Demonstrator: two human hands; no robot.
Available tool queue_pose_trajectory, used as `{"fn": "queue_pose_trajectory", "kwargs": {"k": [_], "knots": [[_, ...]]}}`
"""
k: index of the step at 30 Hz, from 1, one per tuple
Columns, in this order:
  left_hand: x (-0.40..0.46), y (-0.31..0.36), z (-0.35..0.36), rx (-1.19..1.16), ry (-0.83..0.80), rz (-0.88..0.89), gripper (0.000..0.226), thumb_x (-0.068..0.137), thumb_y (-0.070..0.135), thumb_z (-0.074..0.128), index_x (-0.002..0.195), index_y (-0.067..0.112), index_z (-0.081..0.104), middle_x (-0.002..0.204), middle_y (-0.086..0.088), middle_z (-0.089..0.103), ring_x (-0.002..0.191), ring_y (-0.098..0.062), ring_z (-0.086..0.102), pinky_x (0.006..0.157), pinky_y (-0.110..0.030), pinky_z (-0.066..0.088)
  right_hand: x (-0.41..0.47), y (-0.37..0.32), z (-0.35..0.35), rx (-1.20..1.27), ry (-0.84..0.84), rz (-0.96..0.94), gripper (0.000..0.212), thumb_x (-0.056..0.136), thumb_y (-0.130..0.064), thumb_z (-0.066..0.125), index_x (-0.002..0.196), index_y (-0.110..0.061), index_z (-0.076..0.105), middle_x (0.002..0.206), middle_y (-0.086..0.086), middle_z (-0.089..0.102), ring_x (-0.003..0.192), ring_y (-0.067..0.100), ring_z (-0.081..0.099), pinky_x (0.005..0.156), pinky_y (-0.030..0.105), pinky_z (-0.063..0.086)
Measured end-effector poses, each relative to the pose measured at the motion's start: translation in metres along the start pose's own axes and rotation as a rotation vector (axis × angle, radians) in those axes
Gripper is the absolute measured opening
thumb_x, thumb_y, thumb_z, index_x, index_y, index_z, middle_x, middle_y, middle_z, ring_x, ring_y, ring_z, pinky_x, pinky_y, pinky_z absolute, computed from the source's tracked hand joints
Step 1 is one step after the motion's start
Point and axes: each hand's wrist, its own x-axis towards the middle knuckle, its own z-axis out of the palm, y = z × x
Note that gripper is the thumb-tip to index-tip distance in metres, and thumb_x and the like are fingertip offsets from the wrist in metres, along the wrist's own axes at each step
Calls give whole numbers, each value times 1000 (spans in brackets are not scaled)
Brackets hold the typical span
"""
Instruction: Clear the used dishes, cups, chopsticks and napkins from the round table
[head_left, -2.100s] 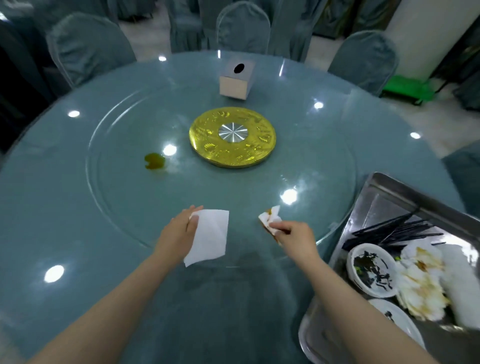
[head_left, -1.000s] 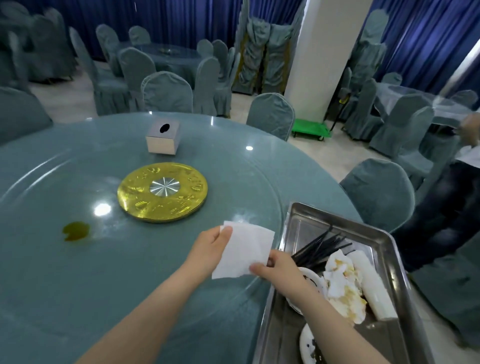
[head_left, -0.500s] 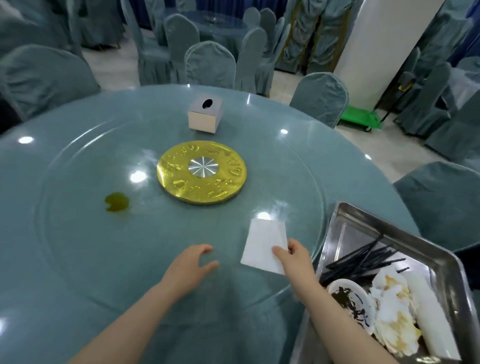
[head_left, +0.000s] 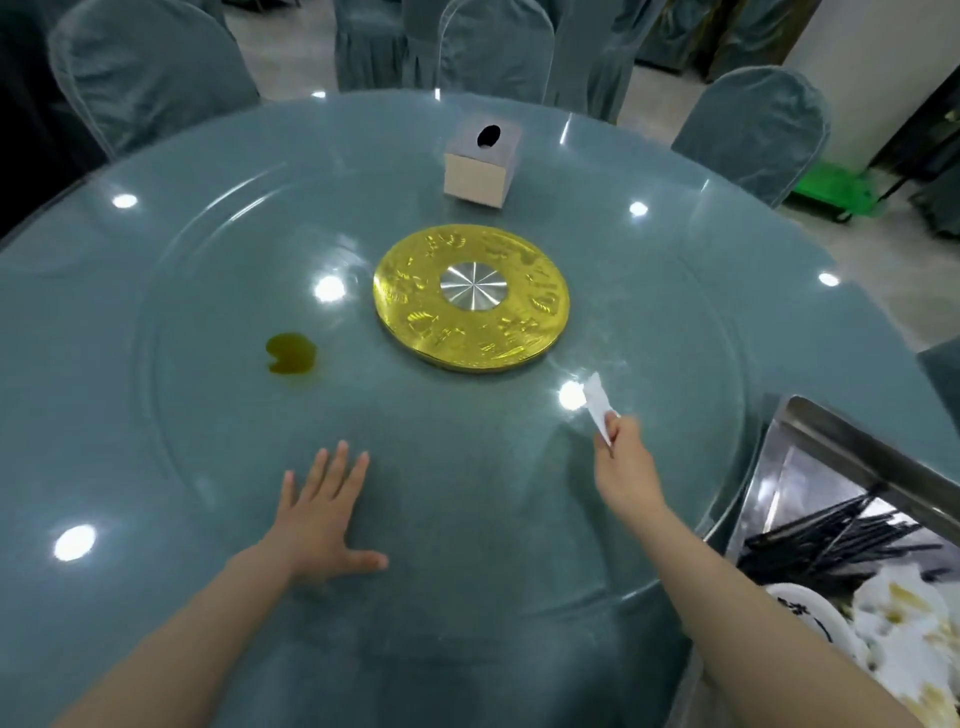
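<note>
Glass, tinted blue-grey, covers the round table (head_left: 156, 249), and a raised glass turntable (head_left: 675, 322) sits on it, its curved rim running just beyond both wrists on the near side. The left hand (head_left: 322, 514) lies flat on the turntable with fingers straight and spread, thumb out to its right, holding nothing. Ahead of its fingertips and slightly left is a dark olive spill (head_left: 291, 353), well apart from the hand, with bare glass between them.

The right hand (head_left: 623, 457) is raised a little, fingers and thumb pinched on a white napkin (head_left: 597, 405) that sticks up and away from the fingertips, seen nearly edge-on. Beyond the napkin and to its left lies the gold disc (head_left: 470, 299) at the turntable's centre, near but not touching; farther past it stands a tissue box (head_left: 483, 161).

To the right of the right forearm, just past the turntable rim, is a steel tray (head_left: 852, 457), its raised wall standing beside the wrist. Inside lie black chopsticks (head_left: 831, 540), a white dish (head_left: 810, 618) and soiled napkins (head_left: 904, 618). Between the two hands the glass is open. Covered chairs (head_left: 150, 73) ring the far edge of the table.
</note>
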Motion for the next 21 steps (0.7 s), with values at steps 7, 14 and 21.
{"fn": "queue_pose_trajectory", "kwargs": {"k": [7,14,21], "knots": [[0,13,13,20,-47,-30,132,60,88,47,119,29,-56,123,5,-65,119,-22,-54,104,-52,-23,28,-26,73,-309,-225,-301,55,96,0,26,149,-15,22,159,9,14,146,29,7,117,39,7],[-1,34,20,-19,-53,-46,130,61,89,43,118,29,-57,123,3,-65,114,-22,-59,102,-54,-26,32,-42,95,-492,-360,-556,67,86,12,27,149,-10,19,160,5,4,147,24,-2,117,34,-3],[-5,56,20,-47,-47,-75,127,68,85,46,120,25,-54,126,-3,-62,123,-27,-50,105,-58,-22,-35,10,50,-483,-428,-726,62,93,7,29,151,-11,15,159,3,0,147,19,-4,112,19,-16]]}}
